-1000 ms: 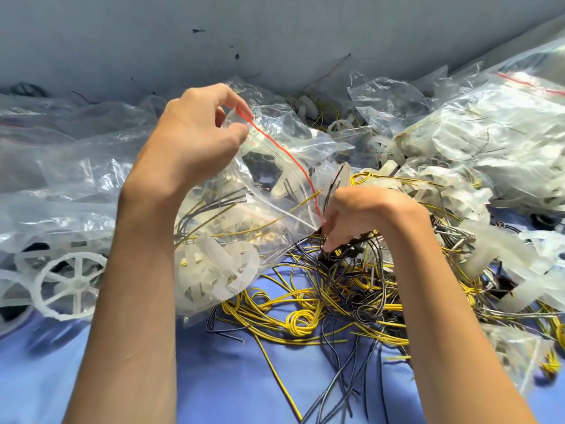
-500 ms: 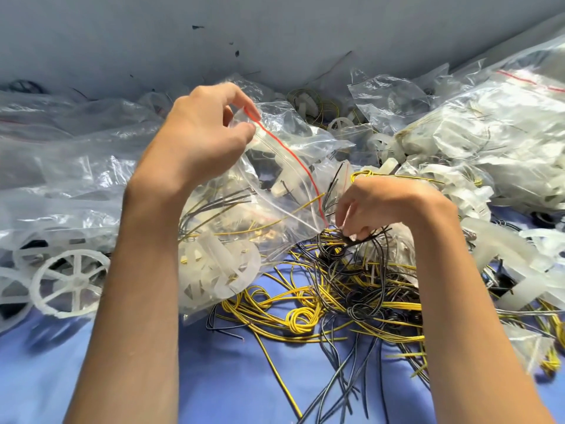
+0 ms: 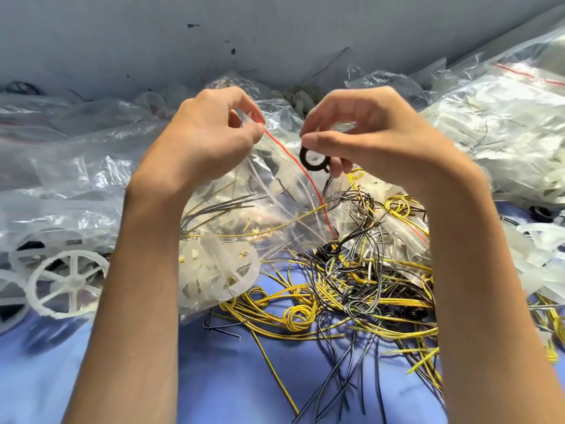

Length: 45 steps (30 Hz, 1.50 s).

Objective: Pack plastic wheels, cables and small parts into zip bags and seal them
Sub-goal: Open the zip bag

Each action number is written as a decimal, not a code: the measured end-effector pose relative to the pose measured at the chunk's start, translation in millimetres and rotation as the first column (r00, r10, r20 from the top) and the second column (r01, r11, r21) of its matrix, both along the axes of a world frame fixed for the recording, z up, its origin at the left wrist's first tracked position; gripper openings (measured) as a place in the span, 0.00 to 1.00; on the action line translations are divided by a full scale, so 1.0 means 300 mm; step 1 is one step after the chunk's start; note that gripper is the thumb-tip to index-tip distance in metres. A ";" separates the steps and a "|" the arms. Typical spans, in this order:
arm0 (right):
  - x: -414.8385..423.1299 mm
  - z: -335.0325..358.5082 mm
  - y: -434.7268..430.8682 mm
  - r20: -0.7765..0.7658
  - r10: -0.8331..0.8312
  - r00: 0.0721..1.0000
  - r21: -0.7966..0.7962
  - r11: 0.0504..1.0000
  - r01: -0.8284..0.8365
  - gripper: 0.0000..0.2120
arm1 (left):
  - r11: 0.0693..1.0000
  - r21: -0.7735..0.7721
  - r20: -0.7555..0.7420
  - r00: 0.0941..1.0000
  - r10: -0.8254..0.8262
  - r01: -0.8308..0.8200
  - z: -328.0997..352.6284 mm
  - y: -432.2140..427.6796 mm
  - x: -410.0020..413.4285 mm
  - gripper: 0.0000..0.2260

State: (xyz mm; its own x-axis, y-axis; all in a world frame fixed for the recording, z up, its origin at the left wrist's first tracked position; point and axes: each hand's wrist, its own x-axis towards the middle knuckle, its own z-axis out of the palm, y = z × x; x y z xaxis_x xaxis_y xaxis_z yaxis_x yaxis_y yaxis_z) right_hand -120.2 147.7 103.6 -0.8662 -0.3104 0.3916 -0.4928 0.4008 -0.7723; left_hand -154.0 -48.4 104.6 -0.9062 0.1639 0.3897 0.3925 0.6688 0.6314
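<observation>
Hanging just beside the zip bag point(image 3: 266, 209) mouth, the black ring point(image 3: 315, 159) is pinched in the right grip point(image 3: 367, 130); the left grip point(image 3: 211, 133) pinches the mouth's corner. Risk: a slack mouth may deflect the ring onto the cables point(image 3: 351, 286) below the bag.

A blue surface point(image 3: 244, 377) lies below a grey wall point(image 3: 275, 32) flecked with dark specks.

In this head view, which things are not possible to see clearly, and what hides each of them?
1. Head view: the mouth of the zip bag under the left hand. The pinching fingers cover it, so open or sealed is unclear.
2. Head view: part of the black ring, covered by thumb and fingers of the right hand.
3. Head view: contents of the filled bags at right, blurred by glare and creases.
</observation>
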 end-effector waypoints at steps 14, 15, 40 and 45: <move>0.009 -0.013 -0.088 0.116 0.100 0.988 0.442 0.886 -0.142 0.11 | 0.989 0.063 0.061 0.989 -0.135 0.131 0.020 0.012 0.036 0.13; 0.012 -0.011 -0.088 0.112 0.079 0.991 0.459 0.880 -0.122 0.10 | 0.988 0.091 0.065 0.989 -0.132 0.126 0.023 0.011 0.038 0.12; -0.046 -0.029 0.007 -0.067 -0.422 0.904 0.420 0.810 0.410 0.17 | 0.988 -0.140 0.431 0.902 0.005 0.061 -0.045 -0.048 -0.019 0.13; -0.056 -0.043 0.001 -0.025 -0.472 0.881 0.383 0.810 0.445 0.11 | 0.919 -0.361 0.492 0.870 0.040 0.161 -0.082 -0.047 -0.017 0.13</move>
State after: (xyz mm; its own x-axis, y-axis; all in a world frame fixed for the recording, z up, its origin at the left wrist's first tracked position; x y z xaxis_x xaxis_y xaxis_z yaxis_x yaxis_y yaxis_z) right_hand -137.1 147.9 90.6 -0.9642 0.0213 0.2642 -0.1318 0.8262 -0.5477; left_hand -159.0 -62.6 80.1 -0.9435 0.2672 -0.1958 0.1549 0.8784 0.4522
